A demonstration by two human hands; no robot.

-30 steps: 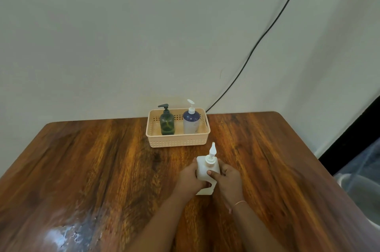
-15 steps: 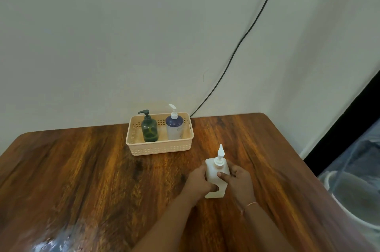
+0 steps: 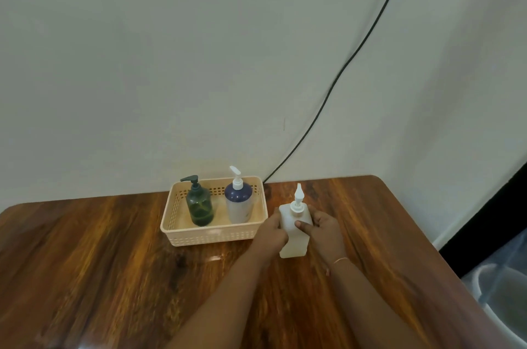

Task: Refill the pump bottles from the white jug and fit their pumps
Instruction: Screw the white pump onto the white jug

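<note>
A white pump bottle (image 3: 293, 237) with its pump fitted stands upright between both hands, just right of the basket. My left hand (image 3: 272, 230) grips its left side and my right hand (image 3: 323, 227) grips its right side, thumb across the front. A beige perforated basket (image 3: 214, 234) near the wall holds a dark green pump bottle (image 3: 199, 207) with a black pump and a blue-and-white pump bottle (image 3: 239, 203) with a white pump. No white jug is in view.
The wooden table (image 3: 114, 277) ends at a rounded far right corner. A black cable (image 3: 342, 72) runs down the wall behind the basket. A pale bucket (image 3: 502, 300) stands on the floor beyond the table's right edge.
Both hands have carried the white pump bottle away from me toward the basket's right side. The view has also shifted between frames.
</note>
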